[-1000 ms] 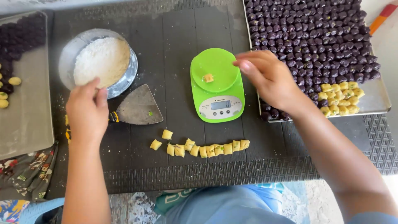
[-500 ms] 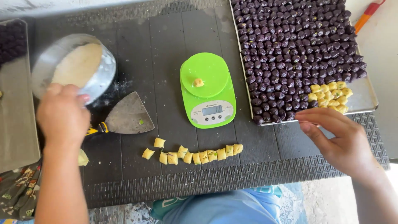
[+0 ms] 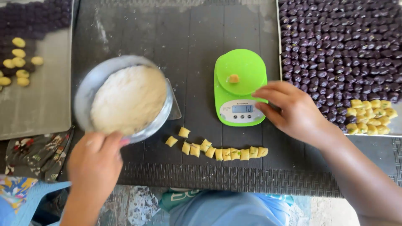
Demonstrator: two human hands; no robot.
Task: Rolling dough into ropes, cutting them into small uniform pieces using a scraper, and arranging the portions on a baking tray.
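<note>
Left hand (image 3: 94, 165) gripping tilted round metal flour bowl (image 3: 125, 98); right hand (image 3: 293, 111) loosely spread beside green kitchen scale (image 3: 240, 86). Best kept level, 1 piece weighed alone.

Round metal bowl of white flour (image 3: 125, 98) gripped at its near rim by left hand (image 3: 95, 161), tilted. Right hand (image 3: 293, 109) rested against green kitchen scale (image 3: 240, 87); small yellow dough piece (image 3: 233, 78) seen on its platform.
</note>
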